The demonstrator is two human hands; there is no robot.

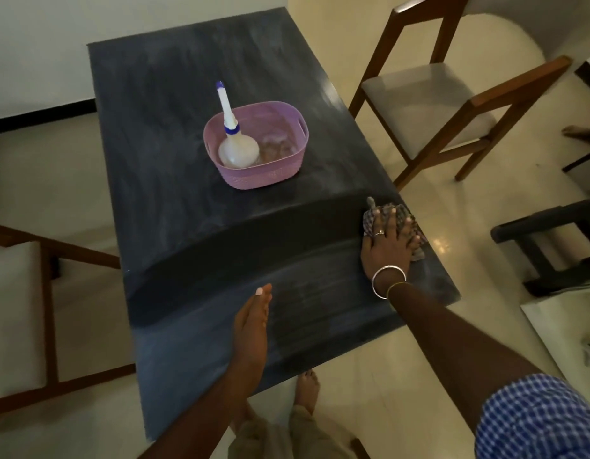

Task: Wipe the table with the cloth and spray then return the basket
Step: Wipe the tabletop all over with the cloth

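A dark table (187,226) fills the middle of the view. On it stands a pink plastic basket (270,175) holding a white spray bottle (235,144) with a blue-tipped nozzle. My right hand (388,246) presses a checked cloth (403,213) flat against the table near its right edge, fingers spread. A darker wiped band curves across the table to the left of the cloth. My left hand (252,326) hovers edge-on with straight fingers over the near part of the table, holding nothing.
A wooden chair (452,104) with a pale seat stands to the right of the table. Another chair (22,309) is at the left. A dark low bench (545,236) sits on the floor at the right. My feet show below the table's near edge.
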